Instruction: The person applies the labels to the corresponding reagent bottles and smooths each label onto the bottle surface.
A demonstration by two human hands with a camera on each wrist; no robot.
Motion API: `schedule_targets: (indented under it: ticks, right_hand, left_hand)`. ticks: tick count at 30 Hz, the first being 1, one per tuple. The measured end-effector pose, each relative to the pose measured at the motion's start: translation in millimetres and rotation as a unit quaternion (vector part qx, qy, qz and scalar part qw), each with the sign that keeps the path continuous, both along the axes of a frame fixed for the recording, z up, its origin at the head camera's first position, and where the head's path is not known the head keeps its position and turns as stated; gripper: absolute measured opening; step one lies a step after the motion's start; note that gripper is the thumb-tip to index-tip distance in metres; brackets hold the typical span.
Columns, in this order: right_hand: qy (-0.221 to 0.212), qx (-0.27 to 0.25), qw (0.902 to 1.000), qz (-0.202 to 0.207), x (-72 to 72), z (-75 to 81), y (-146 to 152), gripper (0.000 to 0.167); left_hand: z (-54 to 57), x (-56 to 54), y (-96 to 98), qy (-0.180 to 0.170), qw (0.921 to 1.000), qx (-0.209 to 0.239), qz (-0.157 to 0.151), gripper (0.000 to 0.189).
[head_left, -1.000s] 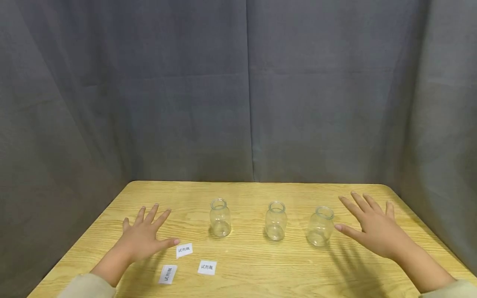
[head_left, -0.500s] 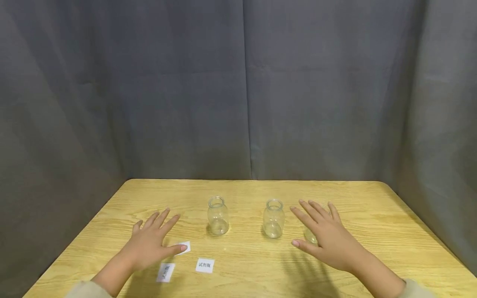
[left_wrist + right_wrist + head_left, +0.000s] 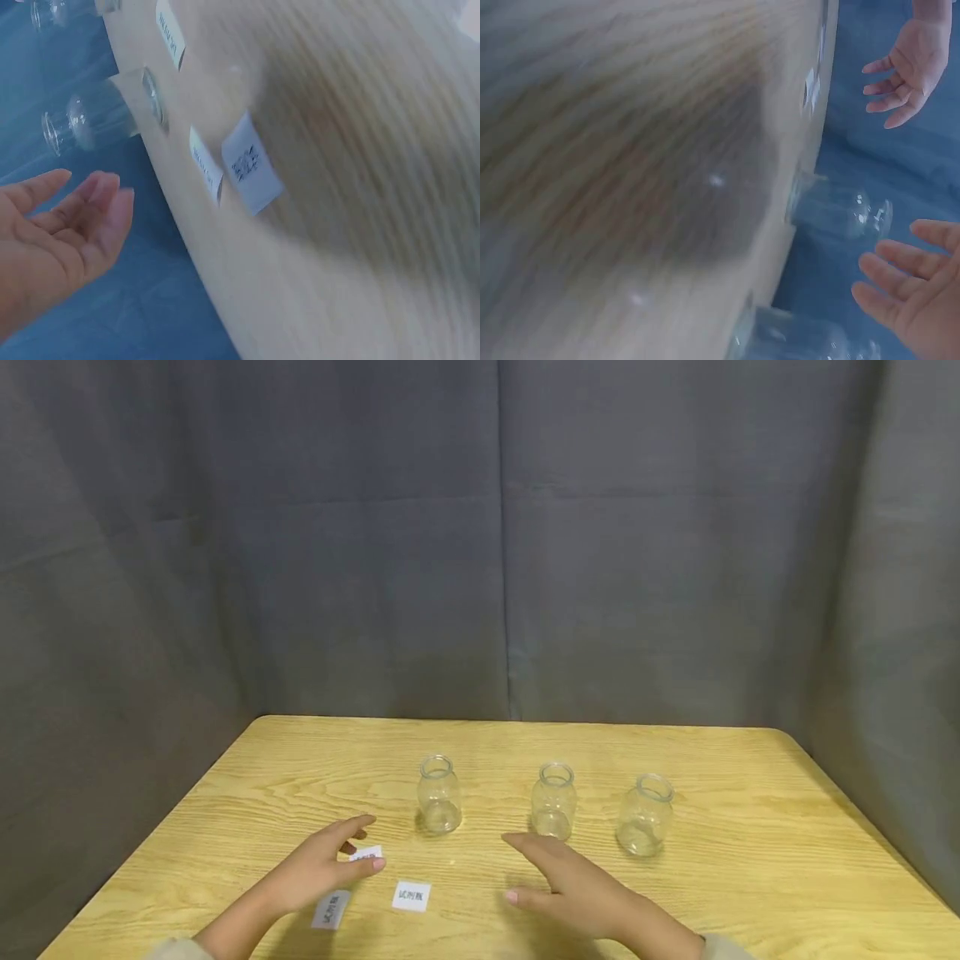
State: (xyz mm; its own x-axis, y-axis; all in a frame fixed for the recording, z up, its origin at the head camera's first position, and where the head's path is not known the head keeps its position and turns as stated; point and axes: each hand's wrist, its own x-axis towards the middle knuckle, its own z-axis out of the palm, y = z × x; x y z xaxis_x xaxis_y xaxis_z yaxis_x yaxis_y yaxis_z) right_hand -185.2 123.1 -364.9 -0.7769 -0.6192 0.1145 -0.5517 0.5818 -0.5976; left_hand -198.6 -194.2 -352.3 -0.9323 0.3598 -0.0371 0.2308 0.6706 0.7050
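On the left part of the bench (image 3: 720, 764), toward its near side, I see three white paper labels with dark printed characters lying well clear of one another: a far label (image 3: 367, 852) partly covered by fingers from where I stand, a near label (image 3: 331, 911) turned so its writing runs sideways, and a right-hand label (image 3: 412, 897) in full sight. Above the first two hovers the person's left hand (image 3: 324, 866), thumb held away from loosely bent fingers, with nothing in its grasp. Farther back, three clear glass jars stand upright in a loose row: a left jar (image 3: 439, 797), a middle jar (image 3: 554, 800) and a right jar (image 3: 645, 817), the latter two nearer each other than to the first. Just on the near side of the middle one hangs the right hand (image 3: 572, 887), pointing leftward, its fingers relaxed and its thumb spread apart, likewise holding nothing. Pale sleeves (image 3: 180, 950) show at both forearms. Wood grain runs across the bench top, and dark grey curtains (image 3: 375, 543) hang behind it and along both sides.
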Motion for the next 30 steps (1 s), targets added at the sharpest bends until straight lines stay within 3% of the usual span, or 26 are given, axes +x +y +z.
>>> schedule_targets:
  ticks: [5, 10, 15, 20, 30]
  right_hand:
    - [-0.095, -0.081, 0.9921, 0.018, -9.0, -8.3, -11.9, 0.059]
    - [-0.193, -0.144, 0.9706, 0.012, -15.8, -19.9, -27.6, 0.05]
    - [-0.26, -0.202, 0.9441, 0.009, -20.9, -27.2, -51.4, 0.046]
    - [-0.291, -0.235, 0.9275, -0.01, -24.4, -31.5, -67.5, 0.041]
    - [-0.319, -0.245, 0.9131, -0.065, -24.4, -36.9, -96.8, 0.028]
  left_hand:
    - [-8.9, 1.2, 5.9, -0.041, 0.9967, 0.07, -0.005, 0.06]
    - [-21.3, 0.1, 7.3, -0.084, 0.9908, 0.106, -0.006, 0.053]
    - [-26.3, -0.5, 4.9, -0.115, 0.9843, 0.134, -0.007, 0.046]
    - [-27.7, -1.3, 10.3, -0.143, 0.9757, 0.165, -0.011, 0.041]
    - [-39.5, -1.8, 20.4, -0.133, 0.9782, 0.157, 0.025, 0.034]
